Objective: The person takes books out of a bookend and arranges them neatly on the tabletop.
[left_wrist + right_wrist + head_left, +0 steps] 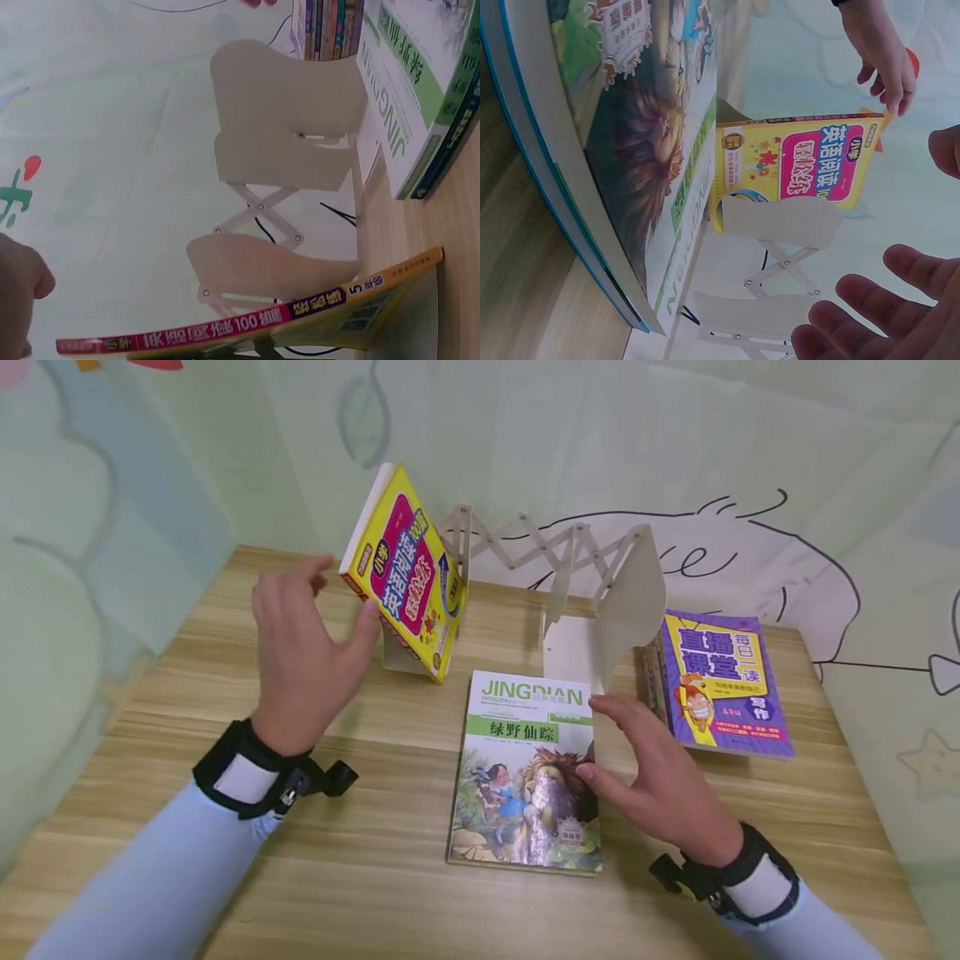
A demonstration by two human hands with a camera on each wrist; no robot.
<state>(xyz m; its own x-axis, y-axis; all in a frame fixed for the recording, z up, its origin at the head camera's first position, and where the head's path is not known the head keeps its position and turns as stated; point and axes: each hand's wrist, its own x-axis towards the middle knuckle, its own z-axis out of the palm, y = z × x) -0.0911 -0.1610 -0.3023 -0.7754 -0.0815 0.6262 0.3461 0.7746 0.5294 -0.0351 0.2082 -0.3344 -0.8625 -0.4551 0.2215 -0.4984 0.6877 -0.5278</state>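
A yellow English reading workbook [408, 572] stands tilted against the left end of a white expandable book rack [630, 593]. My left hand [303, 647] is at the book's upper left edge, thumb tip overlapping it in the head view and fingers loosely bent without closing round it. In the right wrist view the same hand [885, 64] hangs by the book's top corner. A white and green storybook [525, 777] with a lion on its cover lies flat on top of a dark blue-spined book [450, 150]. My right hand [663, 777] is spread beside its right edge, holding nothing.
A stack of books with a purple cover [723, 685] on top lies right of the rack on the wooden table [337, 860]. Behind, a printed cloth [525, 435] hangs as a backdrop. The rack's crossed bars [521, 539] join its upright plates.
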